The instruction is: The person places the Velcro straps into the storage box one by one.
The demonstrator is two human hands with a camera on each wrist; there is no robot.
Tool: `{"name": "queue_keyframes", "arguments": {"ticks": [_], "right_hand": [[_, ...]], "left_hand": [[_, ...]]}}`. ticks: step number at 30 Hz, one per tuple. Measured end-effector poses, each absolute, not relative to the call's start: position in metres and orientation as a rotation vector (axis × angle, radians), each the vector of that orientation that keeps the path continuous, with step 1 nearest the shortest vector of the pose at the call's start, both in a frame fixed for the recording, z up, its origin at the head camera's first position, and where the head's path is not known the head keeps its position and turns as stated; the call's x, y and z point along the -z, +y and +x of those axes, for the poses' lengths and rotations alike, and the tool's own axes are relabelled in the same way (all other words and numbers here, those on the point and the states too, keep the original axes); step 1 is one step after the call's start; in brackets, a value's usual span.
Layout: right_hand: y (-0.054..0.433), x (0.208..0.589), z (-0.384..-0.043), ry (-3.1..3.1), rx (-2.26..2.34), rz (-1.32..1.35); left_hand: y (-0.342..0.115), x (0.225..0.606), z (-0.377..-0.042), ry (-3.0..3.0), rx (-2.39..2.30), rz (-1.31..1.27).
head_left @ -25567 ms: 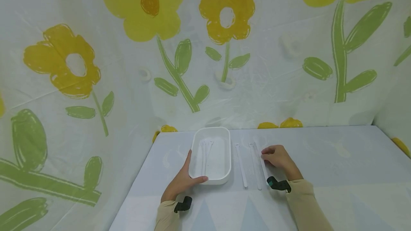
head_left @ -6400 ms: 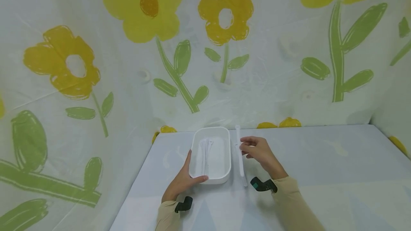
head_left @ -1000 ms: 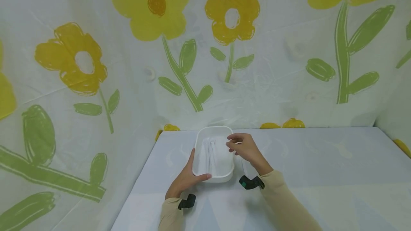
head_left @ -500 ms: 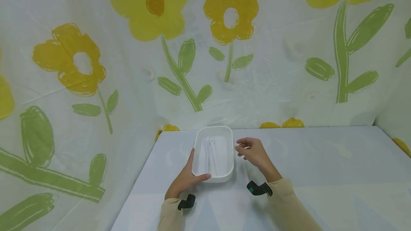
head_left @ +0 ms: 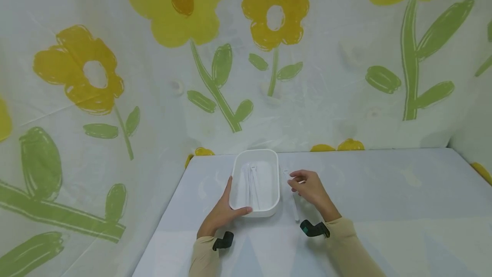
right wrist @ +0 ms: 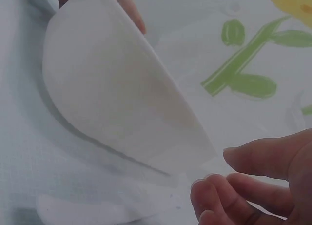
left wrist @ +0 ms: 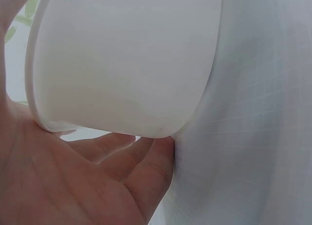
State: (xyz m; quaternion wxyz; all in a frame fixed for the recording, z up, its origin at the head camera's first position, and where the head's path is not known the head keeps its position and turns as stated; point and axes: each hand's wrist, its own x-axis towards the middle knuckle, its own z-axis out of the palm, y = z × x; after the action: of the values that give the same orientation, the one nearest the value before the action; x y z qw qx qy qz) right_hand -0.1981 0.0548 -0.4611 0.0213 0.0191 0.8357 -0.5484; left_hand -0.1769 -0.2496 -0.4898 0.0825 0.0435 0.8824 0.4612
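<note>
A white rectangular tray (head_left: 265,213) with rounded corners stands on the table. My left hand (head_left: 221,217) holds its front left corner, thumb over the front rim and fingers along the left side. In the left wrist view, the fingers (left wrist: 151,171) touch the tray's wall. Several thin whitish sticks (head_left: 250,187) with small flat heads lie lengthwise inside. One similar stick (head_left: 296,208) lies on the table right of the tray, partly covered by my right hand (head_left: 309,187). That hand hovers beside the stick, fingers loosely bent. The right wrist view shows a gap between thumb and fingertips, holding nothing.
The pale table (head_left: 384,191) extends to the right of my right hand. A white curtain (head_left: 326,110) printed with yellow flowers hangs behind and at both sides. Dark cameras (head_left: 314,228) are strapped on both wrists.
Loose sticks beside the tray have gone from several to one, and more lie inside. Within the last second, my right hand moved right from the tray's rim. My left hand stays on the tray.
</note>
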Motion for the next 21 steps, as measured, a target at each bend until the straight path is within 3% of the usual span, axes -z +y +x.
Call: {"name": "queue_keyframes", "arguments": {"ticks": [21], "right_hand": [[0.059, 0.476, -0.198, 2.595, 1.574, 0.159]], "left_hand": [[-0.251, 0.493, -0.179, 2.637, -1.397, 0.156]]}}
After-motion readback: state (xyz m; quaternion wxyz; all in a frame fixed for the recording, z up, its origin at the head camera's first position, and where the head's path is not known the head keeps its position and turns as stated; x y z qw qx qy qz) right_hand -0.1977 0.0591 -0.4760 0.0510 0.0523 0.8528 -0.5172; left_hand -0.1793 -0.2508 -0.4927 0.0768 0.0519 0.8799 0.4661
